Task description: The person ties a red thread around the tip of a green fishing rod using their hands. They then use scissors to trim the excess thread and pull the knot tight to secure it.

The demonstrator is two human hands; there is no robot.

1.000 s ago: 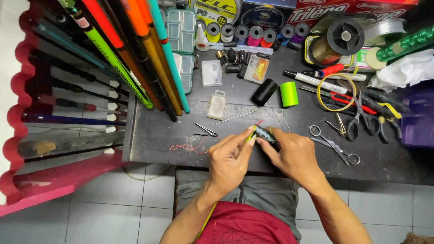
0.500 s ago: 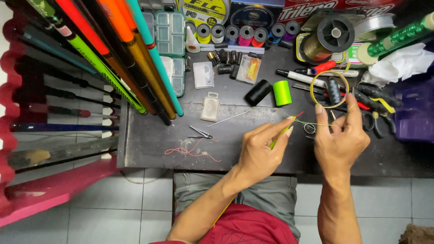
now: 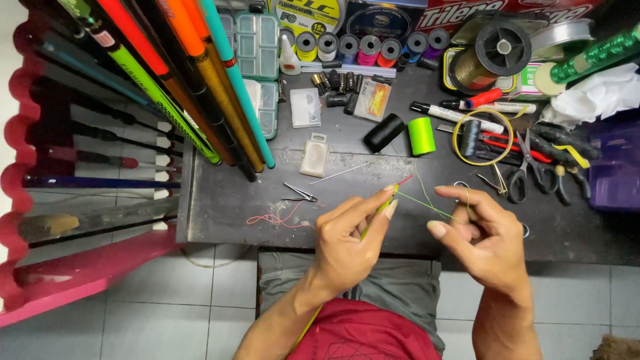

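My left hand [image 3: 347, 243] pinches a thin yellow-green rod [image 3: 381, 210] with a red tip, between thumb and forefinger, over the front of the dark worktable [image 3: 220, 200]. The rod runs back down past my wrist. A fine green thread [image 3: 427, 205] stretches from the rod tip to my right hand [image 3: 485, 240], which holds it looped over the fingers. A bright green thread spool [image 3: 421, 136] and a black spool [image 3: 383, 133] stand just beyond the hands.
Fishing rod blanks [image 3: 200, 87] lean across the left of the table. Small clippers [image 3: 298, 193] and a red thread scrap [image 3: 277, 219] lie at the front left. Scissors and pliers [image 3: 533, 167], a yellow ring around a small black bobbin [image 3: 471, 135], markers, line spools and tackle boxes [image 3: 257, 40] fill the back and right.
My right hand reached out to the right with a small black bobbin, left it inside the yellow ring, and came back toward the rod with the green thread. The left hand has kept hold of the rod.
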